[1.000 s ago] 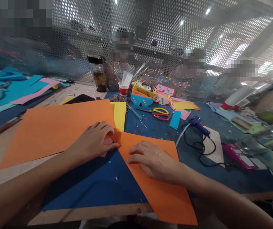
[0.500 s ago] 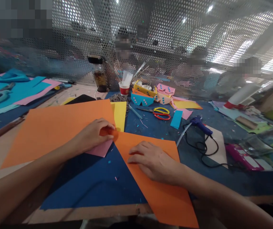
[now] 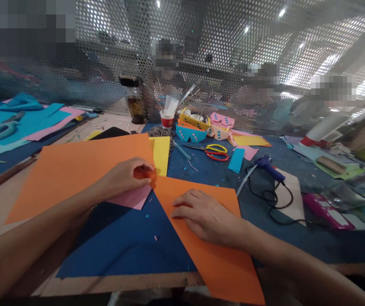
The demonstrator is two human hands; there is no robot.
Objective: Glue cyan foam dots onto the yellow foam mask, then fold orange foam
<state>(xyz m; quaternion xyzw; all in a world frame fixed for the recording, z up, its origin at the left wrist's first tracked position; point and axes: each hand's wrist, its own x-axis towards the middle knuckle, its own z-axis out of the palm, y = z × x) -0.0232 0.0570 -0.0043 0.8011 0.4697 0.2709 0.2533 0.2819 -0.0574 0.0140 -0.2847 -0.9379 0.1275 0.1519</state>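
Observation:
My left hand (image 3: 128, 175) has its thumb and fingers closed in a pinch at the upper left corner of an orange paper sheet (image 3: 223, 263). My right hand (image 3: 204, 216) rests on that same sheet, fingers loosely curved and apart, gripping nothing. The sheet lies slanted and its lower end hangs past the table's front edge. Under my left hand and forearm is a larger orange paper sheet (image 3: 83, 165). A pink paper piece (image 3: 134, 197) and a yellow sheet (image 3: 161, 155) peek out from beneath it.
Scissors (image 3: 216, 152), a blue paper strip (image 3: 236, 160) and a corded glue gun (image 3: 270, 169) lie beyond my hands. Folded paper glasses (image 3: 190, 134), a paper cup (image 3: 167, 120) and a jar (image 3: 135, 104) stand at the back against a perforated metal screen (image 3: 220, 80).

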